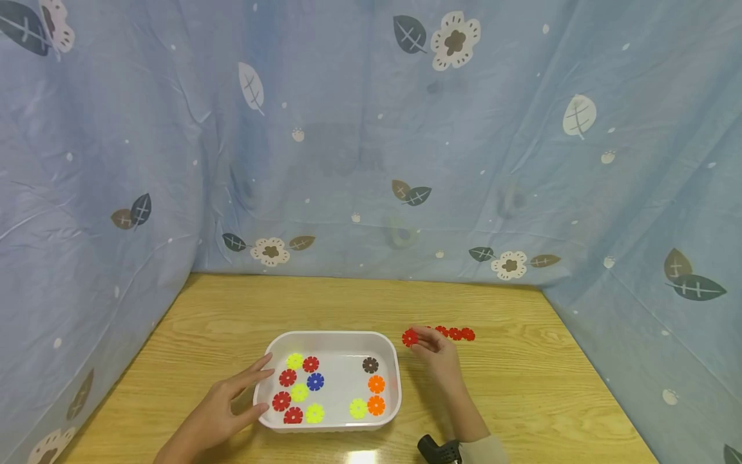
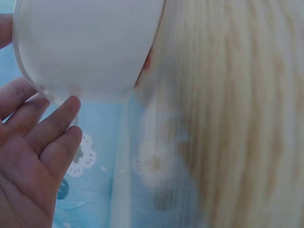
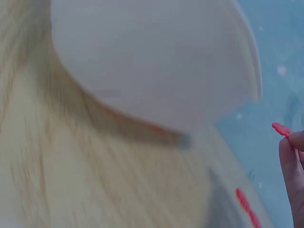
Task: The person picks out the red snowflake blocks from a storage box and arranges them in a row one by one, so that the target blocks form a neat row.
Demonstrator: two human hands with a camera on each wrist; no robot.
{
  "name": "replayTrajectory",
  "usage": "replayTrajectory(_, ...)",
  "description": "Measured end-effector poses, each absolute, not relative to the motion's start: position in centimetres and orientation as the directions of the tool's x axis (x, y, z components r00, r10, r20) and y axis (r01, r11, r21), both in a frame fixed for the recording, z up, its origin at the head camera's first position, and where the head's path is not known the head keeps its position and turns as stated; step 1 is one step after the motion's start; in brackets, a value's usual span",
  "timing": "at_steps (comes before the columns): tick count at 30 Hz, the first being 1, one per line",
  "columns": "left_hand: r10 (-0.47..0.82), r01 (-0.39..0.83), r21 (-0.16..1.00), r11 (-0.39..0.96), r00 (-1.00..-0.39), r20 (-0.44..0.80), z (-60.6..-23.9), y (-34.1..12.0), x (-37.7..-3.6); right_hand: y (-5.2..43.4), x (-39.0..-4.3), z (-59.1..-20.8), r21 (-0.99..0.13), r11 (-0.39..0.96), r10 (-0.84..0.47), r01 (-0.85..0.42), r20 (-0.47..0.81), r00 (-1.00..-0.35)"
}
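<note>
A white tray (image 1: 326, 428) holds several notched plastic discs in red, yellow, blue, orange and brown. At its left side, my left hand (image 1: 223, 406) rests with fingers spread, fingertips right at the rim. The left wrist view shows those fingers (image 2: 54, 124) loosely extended against the tray's outer wall (image 2: 90, 52). Beyond the tray's right edge, my right hand (image 1: 442, 362) pinches a red notched disc (image 1: 409, 338) between thumb and fingertips; this disc (image 3: 281, 129) appears nearly edge-on in the right wrist view. Beside that hand lies a row of red discs (image 1: 455, 334), partly hidden behind it.
The wooden table (image 1: 545, 380) extends around the tray. A blue patterned cloth (image 1: 359, 129) hangs at the back and both sides. On my right wrist sits a black strap device (image 1: 440, 450).
</note>
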State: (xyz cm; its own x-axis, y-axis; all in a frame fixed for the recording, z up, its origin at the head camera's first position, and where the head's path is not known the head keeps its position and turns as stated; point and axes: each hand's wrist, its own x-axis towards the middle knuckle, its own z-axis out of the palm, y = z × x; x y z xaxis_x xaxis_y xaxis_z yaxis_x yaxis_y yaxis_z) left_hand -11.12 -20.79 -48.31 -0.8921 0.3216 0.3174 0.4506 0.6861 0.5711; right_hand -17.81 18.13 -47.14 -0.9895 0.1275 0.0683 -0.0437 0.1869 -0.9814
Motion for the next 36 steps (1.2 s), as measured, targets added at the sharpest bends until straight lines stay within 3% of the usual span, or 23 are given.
replayTrajectory(8, 0.351, 0.514, 0.589, 0.624, -0.857, 0.377, -48.5, -20.9, -11.1, 19.2, -18.0, -48.9, -0.961, 0.277, 0.201, 0.005, 0.053, -0.978)
replayTrajectory(25, 0.348, 0.508, 0.597, 0.621, -0.861, 0.371, -48.4, -20.9, -11.1, 19.5, -19.1, -51.0, -0.936, 0.347, 0.24, 0.048, 0.039, -0.97)
replayTrajectory(36, 0.35, 0.516, 0.592, 0.619, -0.856, 0.38, -48.4, -20.8, -11.0, 19.6, -19.0, -50.7, -0.836, 0.549, 0.211, 0.007, 0.13, -0.969)
